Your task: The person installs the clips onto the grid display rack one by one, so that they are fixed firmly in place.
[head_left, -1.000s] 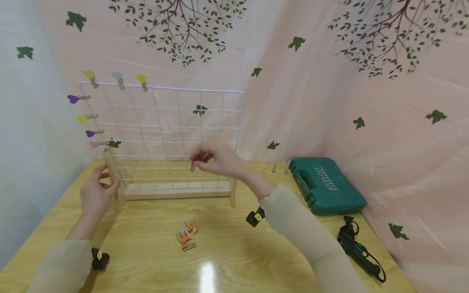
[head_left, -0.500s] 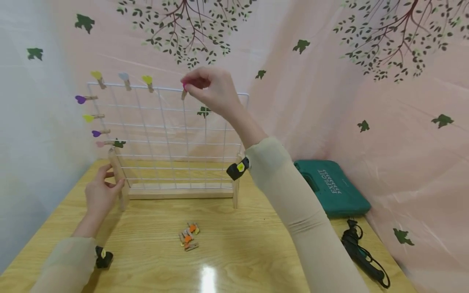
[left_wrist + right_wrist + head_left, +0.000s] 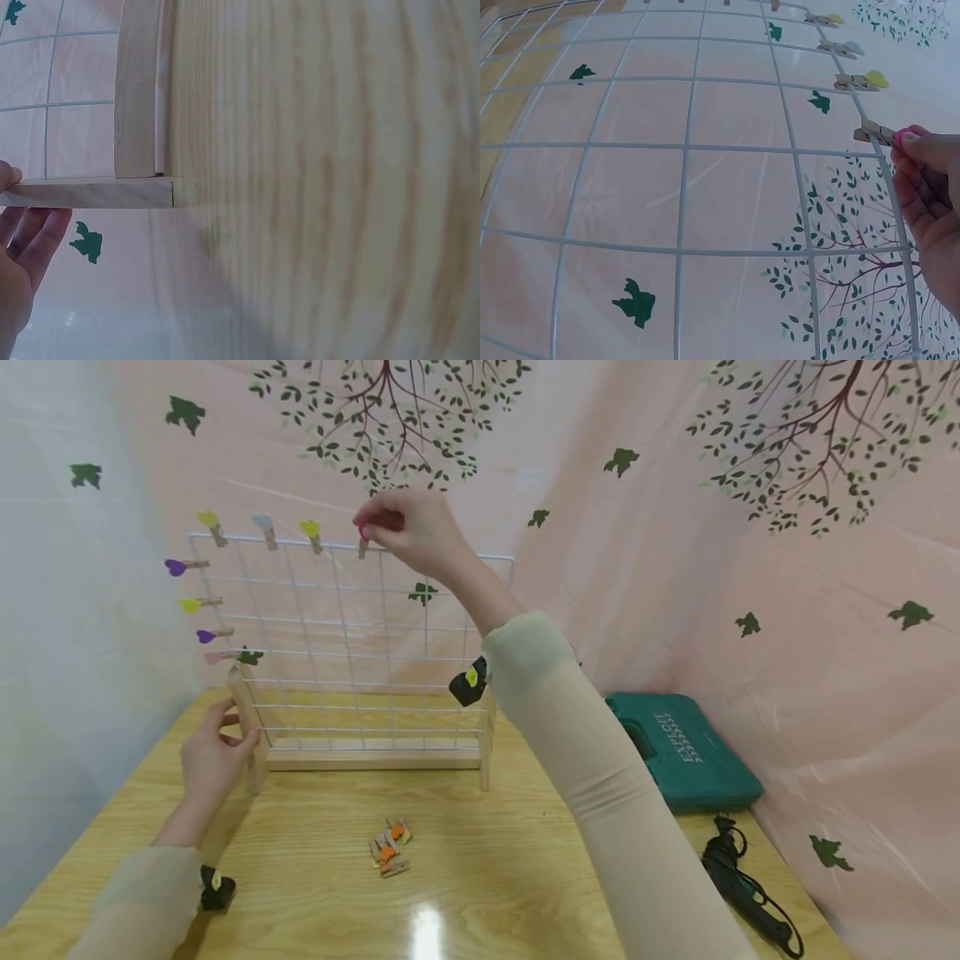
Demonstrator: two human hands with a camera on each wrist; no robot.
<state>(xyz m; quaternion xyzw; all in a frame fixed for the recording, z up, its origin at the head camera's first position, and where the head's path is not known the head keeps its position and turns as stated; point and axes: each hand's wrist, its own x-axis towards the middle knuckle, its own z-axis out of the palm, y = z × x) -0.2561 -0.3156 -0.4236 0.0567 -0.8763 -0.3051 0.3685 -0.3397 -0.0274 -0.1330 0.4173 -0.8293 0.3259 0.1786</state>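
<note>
My right hand pinches the pink-topped end of a small wooden clothespin at the top wire of a white grid rack. The right wrist view shows the jaws of that clothespin astride the wire, with thumb and fingertips on the pink part. My left hand grips the rack's left wooden upright, thumb on one side and fingers on the other, as the left wrist view shows. Heart-topped clothespins in yellow and light blue stand along the top wire; purple, yellow and pink ones line the left edge.
Several loose clothespins lie in a small pile on the wooden table before the rack. At the right are a green tool case, partly behind the right sleeve, and a black corded tool. A printed cloth hangs behind.
My right hand has risen from the lower grid to the top wire with the pink clothespin, then shifted slightly left. My left hand keeps its hold on the upright.
</note>
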